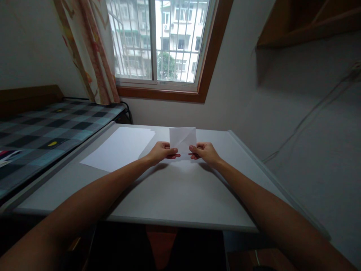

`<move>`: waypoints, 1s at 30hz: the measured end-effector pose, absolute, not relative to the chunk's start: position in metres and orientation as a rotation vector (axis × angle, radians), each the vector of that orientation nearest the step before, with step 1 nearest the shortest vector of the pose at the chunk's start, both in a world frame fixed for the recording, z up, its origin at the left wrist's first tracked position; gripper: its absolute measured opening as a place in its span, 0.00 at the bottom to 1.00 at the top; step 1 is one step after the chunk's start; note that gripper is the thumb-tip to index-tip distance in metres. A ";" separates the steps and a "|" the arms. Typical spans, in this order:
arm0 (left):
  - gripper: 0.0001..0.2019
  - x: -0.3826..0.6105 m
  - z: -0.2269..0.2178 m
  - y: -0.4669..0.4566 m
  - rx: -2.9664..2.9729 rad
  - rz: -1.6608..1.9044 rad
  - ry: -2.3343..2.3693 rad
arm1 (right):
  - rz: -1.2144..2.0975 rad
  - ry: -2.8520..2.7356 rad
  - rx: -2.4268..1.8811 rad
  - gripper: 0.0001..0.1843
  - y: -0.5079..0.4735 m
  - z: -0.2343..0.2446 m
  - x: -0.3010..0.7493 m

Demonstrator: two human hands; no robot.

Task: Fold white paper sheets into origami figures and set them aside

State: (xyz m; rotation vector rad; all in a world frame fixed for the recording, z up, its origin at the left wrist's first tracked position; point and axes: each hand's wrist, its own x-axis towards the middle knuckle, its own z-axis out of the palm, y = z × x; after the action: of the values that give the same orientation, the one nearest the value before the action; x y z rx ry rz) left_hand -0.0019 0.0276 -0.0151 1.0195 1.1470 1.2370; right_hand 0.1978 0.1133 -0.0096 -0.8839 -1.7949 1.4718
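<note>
"Well, how did the hands hold it?"

"By pinching. The bare left hand (pixel 164 151) had its thumb on the near face of a small, creased, rectangular piece of white paper (pixel 182 137), fingers curled behind; the bare right hand (pixel 205 151) gripped the opposite side likewise."

"So neither was spread wide?"

"Neither. Each thumb lay close to its fingers, with the paper caught between."

"And where did the paper sit?"

"Between the two hands, most of it rising above the thumbs, over a smooth white tabletop (pixel 180 199). I couldn't tell whether its lower edge touched down."

"Anything nearby?"

"Large, flat, plain white sheets (pixel 121 146) lay beyond the left forearm."
</note>
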 end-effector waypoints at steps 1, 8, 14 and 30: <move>0.11 -0.002 -0.014 0.027 1.009 1.242 1.155 | 1.481 -1.811 -0.880 0.24 0.114 -0.010 0.198; 0.09 -0.003 -0.014 0.028 0.996 1.240 1.199 | 1.496 -1.826 -0.828 0.25 0.121 -0.014 0.202; 0.09 -0.002 -0.015 0.028 1.000 1.241 1.183 | 1.484 -1.811 -0.859 0.26 0.120 -0.013 0.202; 0.08 -0.003 -0.016 0.030 0.972 1.244 1.260 | 1.407 -1.787 -0.884 0.19 0.120 -0.012 0.203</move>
State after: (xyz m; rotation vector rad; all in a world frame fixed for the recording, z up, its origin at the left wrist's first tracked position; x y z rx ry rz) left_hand -0.0032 0.0304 -0.0164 0.9719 1.2596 1.2440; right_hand 0.2029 0.1203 -0.0117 -0.8839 -1.7871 1.4074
